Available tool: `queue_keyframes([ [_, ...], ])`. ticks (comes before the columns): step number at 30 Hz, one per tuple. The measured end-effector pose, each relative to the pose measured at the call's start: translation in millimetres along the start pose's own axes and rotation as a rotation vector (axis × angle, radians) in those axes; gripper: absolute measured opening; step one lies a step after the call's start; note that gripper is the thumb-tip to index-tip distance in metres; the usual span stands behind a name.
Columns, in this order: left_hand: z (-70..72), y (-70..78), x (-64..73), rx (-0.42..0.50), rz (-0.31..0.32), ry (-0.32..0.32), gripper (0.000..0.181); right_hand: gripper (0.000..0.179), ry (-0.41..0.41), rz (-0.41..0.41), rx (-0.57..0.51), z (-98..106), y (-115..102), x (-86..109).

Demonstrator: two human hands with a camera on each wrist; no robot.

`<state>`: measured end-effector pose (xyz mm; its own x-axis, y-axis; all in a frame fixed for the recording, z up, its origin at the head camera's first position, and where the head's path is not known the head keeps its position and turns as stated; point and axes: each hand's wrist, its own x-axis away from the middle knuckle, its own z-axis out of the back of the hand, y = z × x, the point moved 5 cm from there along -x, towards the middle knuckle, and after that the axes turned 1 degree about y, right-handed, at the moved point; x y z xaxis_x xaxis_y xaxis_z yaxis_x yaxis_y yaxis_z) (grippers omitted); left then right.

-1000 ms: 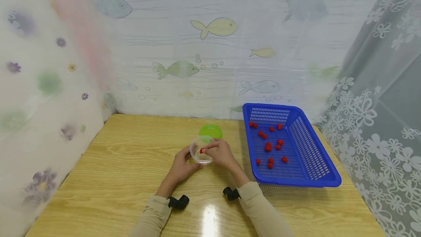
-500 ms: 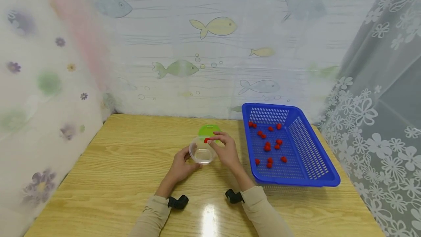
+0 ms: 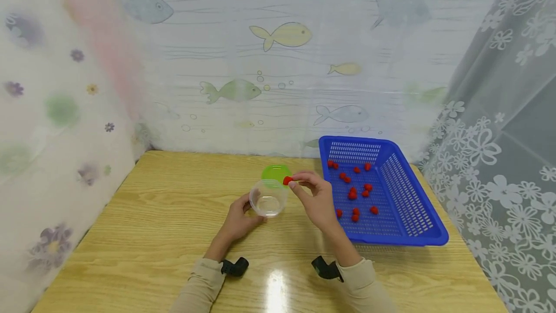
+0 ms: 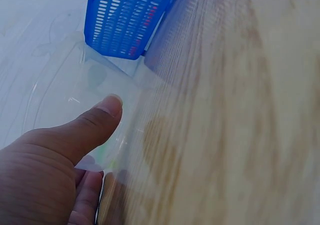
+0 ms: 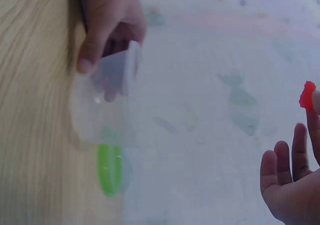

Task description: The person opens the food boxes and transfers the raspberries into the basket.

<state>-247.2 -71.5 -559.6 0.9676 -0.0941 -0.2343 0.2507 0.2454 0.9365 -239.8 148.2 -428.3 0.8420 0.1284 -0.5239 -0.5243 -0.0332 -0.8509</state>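
Observation:
My left hand (image 3: 239,219) grips a clear plastic tub (image 3: 268,205) from its left side, the thumb (image 4: 97,120) lying along the tub's wall in the left wrist view. The tub stands on the table, its bare bottom showing through. Between thumb and index finger my right hand (image 3: 319,202) pinches a small red raspberry (image 3: 287,180), just right of the tub's rim and above it. The raspberry's bumpy skin (image 5: 307,95) shows in the right wrist view, with the other fingers spread apart. Behind the tub lies a round green lid (image 3: 273,173).
To the right, a blue perforated plastic basket (image 3: 386,241) holds several red raspberries (image 3: 353,195) scattered over its floor. Everything stands on a wooden table (image 3: 173,192), with a fish-patterned curtain (image 3: 278,124) along its back edge and more curtains at both sides.
My right hand has moved from over the tub up and to the right, past its rim, with the raspberry still pinched. The left hand and the tub have stayed in place.

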Motion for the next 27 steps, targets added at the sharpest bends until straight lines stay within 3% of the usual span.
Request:
queue_keyframes([
  [5, -0.2, 4.2, 2.2, -0.020, -0.009, 0.000, 0.074, 0.015, -0.053, -0.027, -0.012, 26, -13, 5.6],
  [12, -1.1, 9.8, 5.2, -0.036, -0.004, 0.002, 0.074, 0.015, -0.049, -0.046, 0.005, 70, -20, 11.4],
  [23, 1.9, 34.6, 13.9, -0.049, 0.057, 0.014, 0.081, 0.023, -0.005, -0.199, 0.034, 134, -23, 15.9],
  [27, 1.4, 51.4, 18.0, -0.057, 0.081, 0.021, 0.084, 0.021, -0.006, -0.237, 0.032, 156, -26, 13.0],
])
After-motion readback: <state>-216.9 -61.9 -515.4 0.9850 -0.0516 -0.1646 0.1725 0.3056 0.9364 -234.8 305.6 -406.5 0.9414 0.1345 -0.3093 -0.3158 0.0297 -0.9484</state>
